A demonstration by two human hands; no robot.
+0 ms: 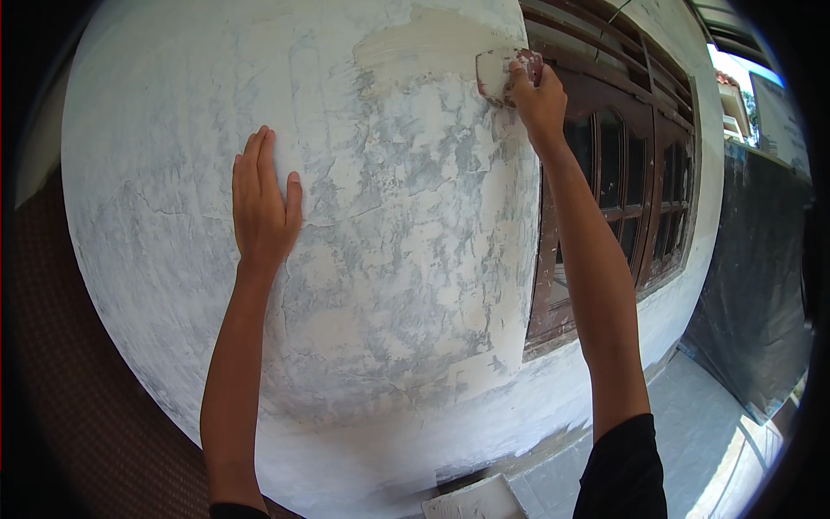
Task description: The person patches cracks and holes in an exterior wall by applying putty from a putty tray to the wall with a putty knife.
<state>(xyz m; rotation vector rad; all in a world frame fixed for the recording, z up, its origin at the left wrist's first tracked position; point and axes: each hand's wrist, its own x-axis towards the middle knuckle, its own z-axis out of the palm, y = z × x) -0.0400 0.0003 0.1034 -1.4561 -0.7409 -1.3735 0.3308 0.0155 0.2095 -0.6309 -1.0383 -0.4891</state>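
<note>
one scraper (494, 76) in right hand (543, 102), thumb-and-finger pinch — left hand (261, 212) spread, lower, well apart

Right of a brown-framed window (652, 177), dark sheeting (750, 268) hangs by a grey floor (692, 419).

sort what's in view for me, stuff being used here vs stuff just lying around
In use:
- flat tool, in the right grip
- wall, with the left grip flat against it
- beige coat

Just around:
- brown window
- dark sheet
- pale tray-like thing, use unclear
</note>
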